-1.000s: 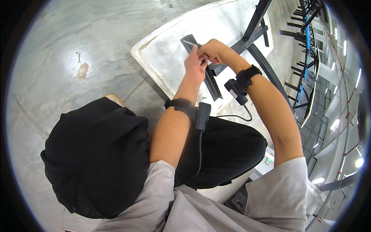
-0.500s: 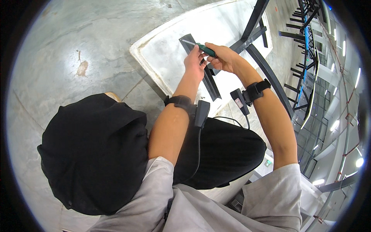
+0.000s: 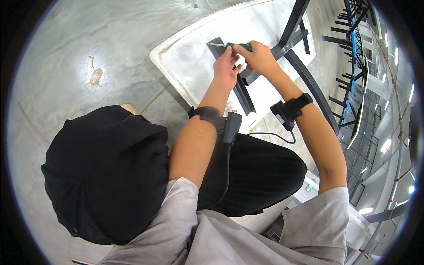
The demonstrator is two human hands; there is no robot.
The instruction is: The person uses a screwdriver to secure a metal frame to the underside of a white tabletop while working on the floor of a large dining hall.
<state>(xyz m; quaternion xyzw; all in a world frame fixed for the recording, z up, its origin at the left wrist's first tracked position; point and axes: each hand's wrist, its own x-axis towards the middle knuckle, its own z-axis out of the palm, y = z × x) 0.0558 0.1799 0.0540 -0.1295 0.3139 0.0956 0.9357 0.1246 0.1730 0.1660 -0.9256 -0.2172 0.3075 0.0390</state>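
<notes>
A screwdriver (image 3: 239,46) with a green handle and a thin pale shaft lies almost level over a dark angled metal bar (image 3: 245,99). Its shaft points left, above the bar's far end. My right hand (image 3: 260,58) is closed round the back of the handle. At the front of the handle, the thumb and forefinger of my left hand (image 3: 227,70) pinch the tool, while its other fingers curl loosely below. Whether the tip meets a screw is too small to make out. Both wrists wear black straps with small boxes and cables.
Under the bar is a white board (image 3: 185,48) with a raised, stained rim, on a grey floor (image 3: 57,110). A black metal frame (image 3: 304,81) rises beside my right hand. My black-clad knees (image 3: 260,174) are close below. Rows of dark beams (image 3: 342,42) stand farther right.
My right hand has rolled over the handle and shifted slightly up and right, its elbow swinging outward. The screwdriver now lies more level. My left hand has barely moved.
</notes>
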